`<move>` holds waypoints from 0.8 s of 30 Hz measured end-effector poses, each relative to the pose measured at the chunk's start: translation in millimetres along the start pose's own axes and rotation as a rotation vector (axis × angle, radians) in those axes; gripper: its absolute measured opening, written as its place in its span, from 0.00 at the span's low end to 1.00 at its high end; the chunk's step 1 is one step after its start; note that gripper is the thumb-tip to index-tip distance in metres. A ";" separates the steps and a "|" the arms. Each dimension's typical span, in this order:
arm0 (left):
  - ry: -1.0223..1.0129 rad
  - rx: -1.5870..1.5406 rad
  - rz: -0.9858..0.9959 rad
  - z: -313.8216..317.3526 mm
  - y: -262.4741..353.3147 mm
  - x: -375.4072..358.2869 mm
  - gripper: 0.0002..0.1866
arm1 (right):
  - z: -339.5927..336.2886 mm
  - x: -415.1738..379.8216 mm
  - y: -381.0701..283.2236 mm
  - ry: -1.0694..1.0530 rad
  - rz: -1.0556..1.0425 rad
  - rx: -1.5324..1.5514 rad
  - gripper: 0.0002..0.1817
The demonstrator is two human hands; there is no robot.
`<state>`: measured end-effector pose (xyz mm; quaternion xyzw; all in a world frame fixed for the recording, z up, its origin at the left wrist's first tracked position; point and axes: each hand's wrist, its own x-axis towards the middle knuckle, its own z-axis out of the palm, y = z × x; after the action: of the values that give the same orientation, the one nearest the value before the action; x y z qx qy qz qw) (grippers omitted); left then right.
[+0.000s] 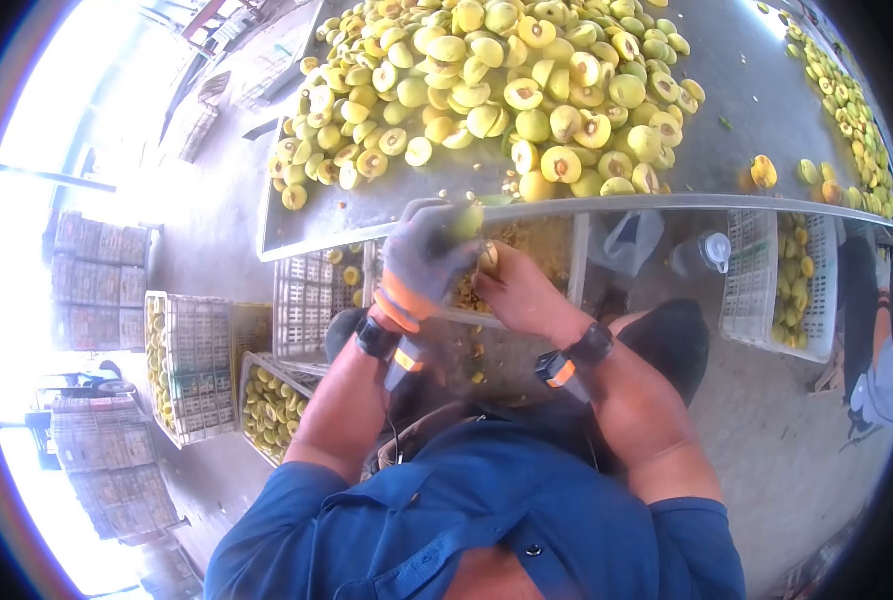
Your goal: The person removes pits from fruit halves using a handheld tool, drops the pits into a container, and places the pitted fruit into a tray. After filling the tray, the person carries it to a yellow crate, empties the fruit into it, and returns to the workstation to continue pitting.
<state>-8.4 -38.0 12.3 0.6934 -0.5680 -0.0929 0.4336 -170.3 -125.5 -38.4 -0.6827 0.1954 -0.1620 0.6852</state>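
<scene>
Gloved left hand (421, 255) has fingers curled around 1 yellow-green stone fruit (463, 222) at the near edge of the metal table (721, 160). Bare right hand (526, 292) pinches 1 small brownish piece (488, 258) just beside it, fingers narrow; whether fruit or tool, cannot tell. Halved stone fruits (496, 90) lie heaped beyond. Advisable: firm, non-crushing grip, bare fingertips clear of any sharp edge, work centred above the plastic crate (578, 260).
</scene>
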 end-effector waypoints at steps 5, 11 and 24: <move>0.026 -0.068 -0.067 7.3 -9.3 -4.0 0.22 | 3.2 0.9 3.1 0.077 -0.009 -0.235 0.11; -0.160 0.018 -0.136 -8.6 -8.6 6.3 0.15 | -5.3 2.0 0.9 -0.129 0.174 -0.110 0.11; 0.072 -0.034 -0.119 23.1 -26.8 7.9 0.12 | 1.0 8.1 -5.3 -0.086 0.094 -0.135 0.13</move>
<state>-1.1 -56.9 -17.8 0.7213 -0.5081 -0.1031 0.4593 -162.5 -128.7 -33.5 -0.7237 0.2082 -0.0868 0.6521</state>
